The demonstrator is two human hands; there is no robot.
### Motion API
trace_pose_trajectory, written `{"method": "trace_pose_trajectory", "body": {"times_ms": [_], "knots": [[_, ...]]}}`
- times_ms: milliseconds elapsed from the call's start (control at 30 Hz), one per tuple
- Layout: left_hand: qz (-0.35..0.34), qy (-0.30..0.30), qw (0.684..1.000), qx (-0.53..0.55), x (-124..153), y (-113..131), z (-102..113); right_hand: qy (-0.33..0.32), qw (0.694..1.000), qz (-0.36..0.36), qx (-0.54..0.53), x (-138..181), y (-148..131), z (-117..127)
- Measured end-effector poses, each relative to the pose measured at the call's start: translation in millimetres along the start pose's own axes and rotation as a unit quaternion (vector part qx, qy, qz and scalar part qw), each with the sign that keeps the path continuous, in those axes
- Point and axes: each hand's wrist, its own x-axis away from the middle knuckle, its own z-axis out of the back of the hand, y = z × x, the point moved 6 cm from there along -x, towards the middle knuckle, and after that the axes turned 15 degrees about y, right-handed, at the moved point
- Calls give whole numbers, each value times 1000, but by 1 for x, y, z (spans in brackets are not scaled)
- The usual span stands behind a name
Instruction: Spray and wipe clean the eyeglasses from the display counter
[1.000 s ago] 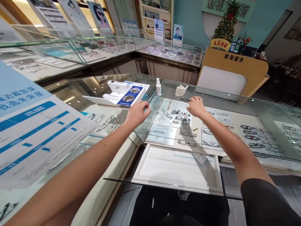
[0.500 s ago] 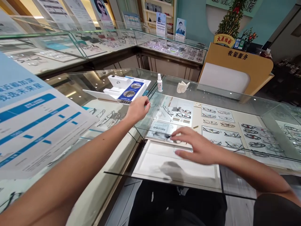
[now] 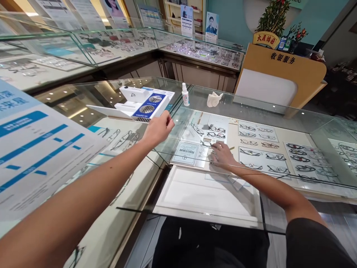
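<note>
My right hand [image 3: 223, 154] reaches under the glass top of the display case. Its fingers are closed on one end of a pair of eyeglasses [image 3: 206, 144], held low over the case floor below two dark-framed pairs [image 3: 216, 132]. A printed card [image 3: 186, 153] lies just left of that hand. On top of the glass my left hand [image 3: 158, 129] rests in a loose fist, with nothing visible in it. Beside its knuckles stands an open white and blue box [image 3: 147, 108].
A white spray bottle [image 3: 185, 95] and a crumpled cloth [image 3: 214, 99] sit on the glass top. More eyeglasses [image 3: 276, 156] lie in rows to the right. A large printed sheet [image 3: 41, 149] stands at the left. The white pulled-out tray [image 3: 200, 193] is nearest my body.
My right hand has moved forward, deeper into the case, taking the eyeglasses with it toward the other frames. My left hand keeps its place on the glass; the view has shifted slightly.
</note>
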Motion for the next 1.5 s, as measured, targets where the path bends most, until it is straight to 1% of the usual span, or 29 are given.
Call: {"method": "trace_pose_trajectory", "body": {"times_ms": [100, 200, 300, 400, 533, 667, 800, 933, 1000, 1067, 1167, 1233, 1333, 1433, 1500], "knots": [[13, -12, 1000, 4, 0, -1, 0, 21, 997, -64, 40, -31, 38, -5], [15, -8, 1000, 9, 1, -2, 0, 29, 990, -120, 74, -57, 70, -9], [20, 0, 1000, 13, 2, -3, 0, 23, 983, -157, 97, -80, 97, -16], [28, 1, 999, 18, 2, -5, 0, 11, 978, -179, 106, -99, 116, -26], [34, 1, 999, 17, 3, -6, 0, -3, 975, -198, 105, -115, 132, -43], [38, 1, 999, 17, 3, -6, 2, -12, 974, -205, 97, -123, 139, -56], [37, -2, 999, 11, 4, -7, 2, -11, 974, -206, 88, -125, 142, -62], [37, 4, 999, 14, 4, -9, 1, -2, 976, -201, 84, -125, 140, -62], [35, 6, 999, 15, 4, -9, 1, 12, 976, -198, 86, -125, 134, -57], [31, 8, 999, 14, 3, -8, 1, 31, 978, -189, 88, -124, 122, -50], [22, 13, 1000, 16, 2, -7, 0, 43, 985, -144, 80, -119, 88, -40], [14, 19, 1000, 20, 2, -6, 0, 29, 993, -90, 64, -109, 54, -38], [8, 31, 999, 21, 2, -5, 1, -20, 999, 22, 29, -81, -8, -41], [8, 35, 999, 12, 2, -2, 1, -87, 985, 150, -13, -40, -68, -42], [5, 33, 999, 3, 1, 1, 1, -127, 966, 222, -41, -13, -97, -38]]}}
